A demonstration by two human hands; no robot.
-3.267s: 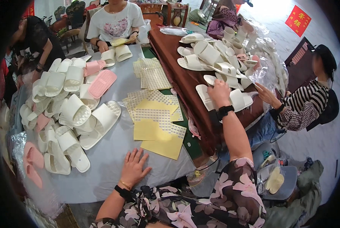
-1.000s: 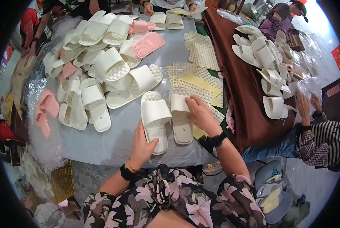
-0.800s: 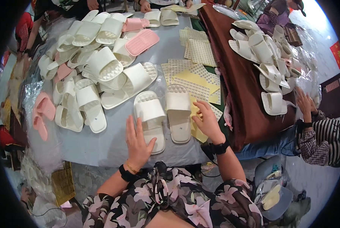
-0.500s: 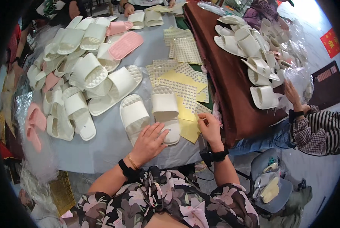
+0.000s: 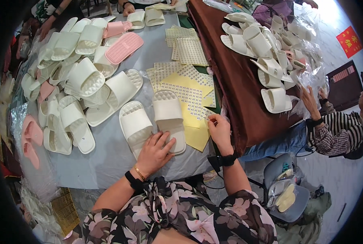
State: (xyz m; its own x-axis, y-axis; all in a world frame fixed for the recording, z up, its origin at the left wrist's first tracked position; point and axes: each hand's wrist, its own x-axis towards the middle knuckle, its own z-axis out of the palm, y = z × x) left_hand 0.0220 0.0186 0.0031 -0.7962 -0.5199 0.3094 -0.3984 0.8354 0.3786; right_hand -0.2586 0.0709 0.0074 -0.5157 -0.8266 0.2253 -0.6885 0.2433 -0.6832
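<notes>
Two white slippers lie side by side in front of me, the left slipper (image 5: 136, 120) and the right slipper (image 5: 167, 112), toes pointing away. Across their heel ends rests my left hand (image 5: 155, 151), fingers spread flat and touching both. At the near edge of the sticker sheets (image 5: 201, 114), my right hand (image 5: 219, 129) is closed in a pinch, thumb and forefinger together; whatever is between the fingertips is too small to make out. Part of a bare yellow backing sheet (image 5: 197, 139) shows beside that hand.
White slippers (image 5: 84, 75) are heaped on the left, with a few pink slippers (image 5: 124, 48) among them. More sticker sheets (image 5: 191, 51) lie farther back. A brown-covered surface (image 5: 238, 81) on the right carries another slipper pile (image 5: 260, 44). Co-workers' hands (image 5: 310, 101) show at the right and far side.
The whole view has shifted slightly, moving the scene leftward. My right hand has closed its fingers into a tighter pinch by the sheet's edge. My left hand stays on the slippers' heels.
</notes>
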